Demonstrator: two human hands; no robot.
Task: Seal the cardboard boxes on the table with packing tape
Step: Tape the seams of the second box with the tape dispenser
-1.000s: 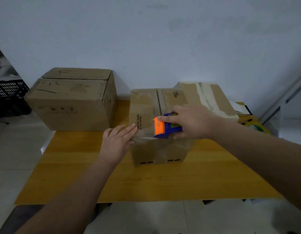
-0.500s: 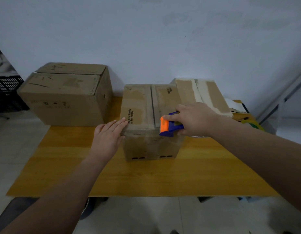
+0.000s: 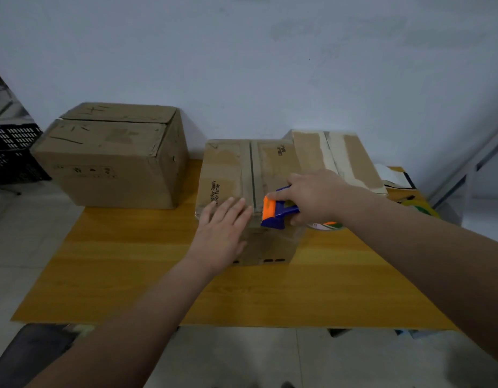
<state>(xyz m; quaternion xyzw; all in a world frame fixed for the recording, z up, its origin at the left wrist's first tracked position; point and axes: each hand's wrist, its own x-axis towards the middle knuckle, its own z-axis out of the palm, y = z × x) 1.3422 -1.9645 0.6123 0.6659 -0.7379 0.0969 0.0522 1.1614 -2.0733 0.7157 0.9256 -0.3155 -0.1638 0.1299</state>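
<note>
Sideways black print "…d For Family", twice, on the middle box (image 3: 228, 163) top flap.

We count three cardboard boxes (image 3: 110, 161) (image 3: 228, 169) (image 3: 351, 155), one tape dispenser (image 3: 275, 212), one wooden table (image 3: 124, 275), one black crate (image 3: 13, 155) and two hands (image 3: 222, 233) (image 3: 315, 194).

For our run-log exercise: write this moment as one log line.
middle box | seam: open | left hand: flat on box top | right hand: grips dispenser at front edge
</note>
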